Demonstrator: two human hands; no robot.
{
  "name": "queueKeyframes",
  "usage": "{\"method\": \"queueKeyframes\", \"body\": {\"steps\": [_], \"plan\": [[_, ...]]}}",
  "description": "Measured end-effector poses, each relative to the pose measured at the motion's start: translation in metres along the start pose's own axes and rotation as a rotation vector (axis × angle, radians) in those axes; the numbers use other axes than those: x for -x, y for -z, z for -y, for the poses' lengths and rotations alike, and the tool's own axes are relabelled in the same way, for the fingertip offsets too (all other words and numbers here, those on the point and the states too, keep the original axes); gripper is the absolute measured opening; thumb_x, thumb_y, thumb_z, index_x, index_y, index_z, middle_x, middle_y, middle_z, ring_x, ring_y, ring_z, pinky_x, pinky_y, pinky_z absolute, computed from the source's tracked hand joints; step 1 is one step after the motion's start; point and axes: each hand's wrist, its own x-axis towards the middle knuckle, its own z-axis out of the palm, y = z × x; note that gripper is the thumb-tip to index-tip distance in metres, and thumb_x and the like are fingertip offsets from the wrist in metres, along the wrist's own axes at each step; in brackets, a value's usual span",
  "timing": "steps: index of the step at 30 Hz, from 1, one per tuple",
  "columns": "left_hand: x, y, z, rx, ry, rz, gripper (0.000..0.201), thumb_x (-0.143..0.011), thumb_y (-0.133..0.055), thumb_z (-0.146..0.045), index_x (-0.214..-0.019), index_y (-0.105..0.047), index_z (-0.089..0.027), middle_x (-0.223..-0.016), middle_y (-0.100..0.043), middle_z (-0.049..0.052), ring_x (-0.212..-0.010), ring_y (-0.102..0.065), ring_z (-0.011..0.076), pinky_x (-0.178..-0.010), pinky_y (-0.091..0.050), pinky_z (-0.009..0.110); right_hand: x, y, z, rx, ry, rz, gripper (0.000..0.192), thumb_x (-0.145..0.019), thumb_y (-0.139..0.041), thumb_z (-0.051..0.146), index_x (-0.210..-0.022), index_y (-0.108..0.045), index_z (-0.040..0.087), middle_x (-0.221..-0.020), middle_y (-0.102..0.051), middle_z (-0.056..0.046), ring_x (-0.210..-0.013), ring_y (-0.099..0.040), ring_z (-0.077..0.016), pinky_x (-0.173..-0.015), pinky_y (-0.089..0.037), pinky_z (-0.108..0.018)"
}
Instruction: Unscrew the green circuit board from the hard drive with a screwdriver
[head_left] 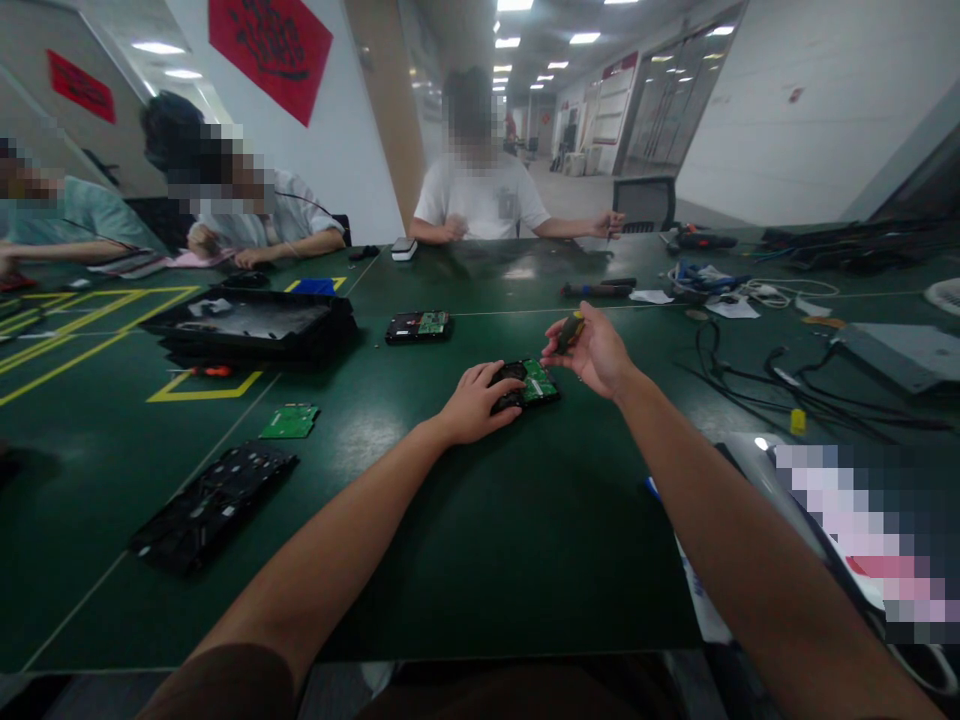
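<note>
Two bare forearms, no sleeves, no watch, dark brown clothing at bottom edge

hard drive point(525, 383) mid-table point(465, 560) | second drive point(418, 326) behind-left | loose board point(290, 421) left | cables point(787, 390) right

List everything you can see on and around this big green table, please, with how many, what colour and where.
hard drive under the hands: 1, black with green board, table centre
second hard drive: 1, black and green, farther back, left of centre
loose circuit board: 1, green, left of the hands
flat black panel: 1, near left
black tray: 1, far left
red-handled screwdriver: 1, in front of the tray
cables: several, black, right side
grey box: 1, far right
table: 1, dark green, yellow lines at left
seated people: 3, far side
left hand: resting on the near hard drive
right hand: above the drive, holding a screwdriver with a dark and yellow handle
</note>
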Motion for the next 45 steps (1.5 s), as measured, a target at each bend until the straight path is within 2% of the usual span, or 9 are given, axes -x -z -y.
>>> {"method": "queueKeyframes", "body": {"steps": [3,8,12,18,22,28,38,41,45], "plan": [[0.0,-0.0003,0.0002,0.0,-0.007,-0.001,0.049,-0.096,-0.063,-0.05,-0.142,-0.06,-0.033,-0.163,-0.034,0.01,-0.147,-0.033,0.0378,-0.12,-0.032,0.059,-0.0007,0.0021,-0.0009,0.023,-0.012,-0.002,0.05,-0.094,-0.053,0.066,-0.081,-0.069,0.022,-0.077,-0.065,-0.008,-0.079,-0.064,-0.0232,-0.079,-0.057,-0.043],[-0.0001,-0.0003,0.0001,0.008,0.002,-0.002,0.05,-0.095,-0.065,-0.049,-0.142,-0.06,-0.034,-0.163,-0.035,0.01,-0.147,-0.033,0.0377,-0.12,-0.032,0.059,-0.0003,0.0006,-0.0024,0.078,0.002,-0.057,0.039,-0.089,-0.067,0.061,-0.082,-0.068,0.022,-0.081,-0.067,-0.007,-0.084,-0.065,-0.0231,-0.072,-0.056,-0.038],[0.0,0.0,0.0001,0.009,0.007,0.003,0.05,-0.095,-0.065,-0.05,-0.142,-0.06,-0.034,-0.163,-0.034,0.01,-0.147,-0.032,0.038,-0.12,-0.031,0.059,0.0009,-0.0015,-0.0018,0.057,0.012,-0.032,0.043,-0.093,-0.058,0.062,-0.081,-0.068,0.021,-0.082,-0.068,-0.009,-0.086,-0.065,-0.0244,-0.07,-0.055,-0.037],[0.0,-0.0009,0.0014,0.008,0.0,0.001,0.049,-0.095,-0.065,-0.05,-0.141,-0.06,-0.033,-0.162,-0.035,0.011,-0.147,-0.033,0.0378,-0.119,-0.032,0.059,0.0017,-0.0014,0.0,0.037,0.011,-0.024,0.054,-0.094,-0.049,0.07,-0.081,-0.069,0.021,-0.075,-0.064,-0.007,-0.075,-0.063,-0.0225,-0.074,-0.055,-0.041],[-0.0001,-0.0009,0.0012,-0.001,-0.001,-0.002,0.049,-0.095,-0.064,-0.05,-0.141,-0.06,-0.033,-0.162,-0.035,0.011,-0.147,-0.033,0.0375,-0.119,-0.032,0.059,0.0015,-0.0014,0.0,0.048,-0.005,-0.018,0.051,-0.093,-0.052,0.068,-0.082,-0.068,0.022,-0.076,-0.065,-0.007,-0.077,-0.063,-0.0228,-0.077,-0.055,-0.042],[-0.0005,-0.0005,0.0003,-0.008,0.0,-0.006,0.05,-0.095,-0.065,-0.05,-0.142,-0.059,-0.033,-0.162,-0.035,0.011,-0.147,-0.033,0.0377,-0.119,-0.033,0.058,-0.0001,-0.0025,-0.0039,0.073,0.029,-0.113,0.04,-0.086,-0.07,0.062,-0.082,-0.066,0.023,-0.079,-0.065,-0.006,-0.081,-0.064,-0.0225,-0.069,-0.055,-0.037],[0.0004,0.0015,-0.0011,0.008,0.007,0.014,0.05,-0.095,-0.064,-0.05,-0.143,-0.059,-0.033,-0.163,-0.034,0.01,-0.148,-0.032,0.0374,-0.12,-0.032,0.059,0.0006,0.001,0.0002,0.055,0.001,-0.01,0.056,-0.091,-0.05,0.074,-0.081,-0.067,0.022,-0.073,-0.064,-0.006,-0.073,-0.063,-0.0217,-0.071,-0.056,-0.04],[0.0003,0.002,-0.0016,0.003,0.006,0.016,0.05,-0.096,-0.064,-0.049,-0.143,-0.059,-0.034,-0.163,-0.034,0.01,-0.148,-0.032,0.0373,-0.12,-0.032,0.059,0.001,0.0008,0.0009,0.057,-0.006,0.009,0.055,-0.092,-0.051,0.074,-0.081,-0.067,0.022,-0.075,-0.065,-0.007,-0.074,-0.063,-0.0228,-0.072,-0.056,-0.041],[0.0,0.0022,-0.0019,0.016,0.011,0.011,0.05,-0.095,-0.066,-0.048,-0.142,-0.06,-0.034,-0.163,-0.035,0.009,-0.148,-0.033,0.0374,-0.119,-0.032,0.06,0.0012,-0.0026,-0.0007,0.086,-0.026,-0.03,0.048,-0.09,-0.059,0.07,-0.081,-0.065,0.023,-0.078,-0.066,-0.007,-0.078,-0.064,-0.0235,-0.07,-0.055,-0.04]]}}
